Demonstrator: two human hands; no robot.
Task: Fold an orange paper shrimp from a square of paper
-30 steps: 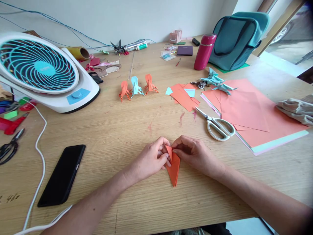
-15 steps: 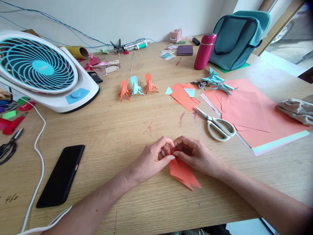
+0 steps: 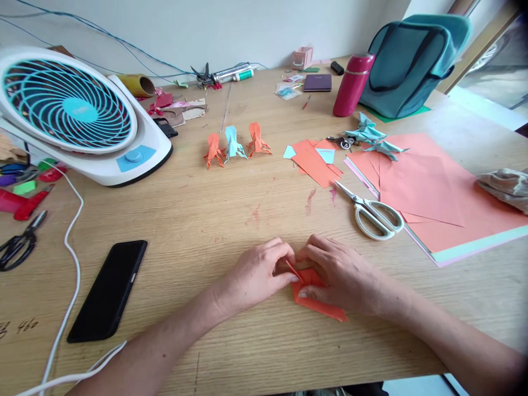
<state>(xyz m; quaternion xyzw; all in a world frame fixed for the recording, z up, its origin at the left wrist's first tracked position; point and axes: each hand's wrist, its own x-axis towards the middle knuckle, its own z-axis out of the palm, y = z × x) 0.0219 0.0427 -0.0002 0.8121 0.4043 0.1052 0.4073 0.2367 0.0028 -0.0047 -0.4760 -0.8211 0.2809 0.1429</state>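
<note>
A piece of folded orange paper (image 3: 319, 309) lies low on the wooden table between my hands. My left hand (image 3: 264, 269) pinches a raised flap of it at the upper left, thumb against fingers. Across the paper's right side rests my right hand (image 3: 336, 272), its thumb pressing the sheet and its fingers curled at the far edge, hiding part of it. Beyond my hands stand several finished origami figures: two orange ones and a light blue one (image 3: 235, 144). White-handled scissors (image 3: 377, 219) lie to the right of my right hand.
Orange sheets (image 3: 424, 187) are stacked at the right, with blue folded figures (image 3: 371, 135) above them. A black phone (image 3: 108, 291) and a white cable lie at the left, below a fan (image 3: 78, 110). A pink bottle (image 3: 353, 85) stands by a teal bag (image 3: 406, 69).
My right thumb has come down lower onto the folded paper, and my right hand covers more of it. The left hand still pinches the flap. The view has shifted slightly.
</note>
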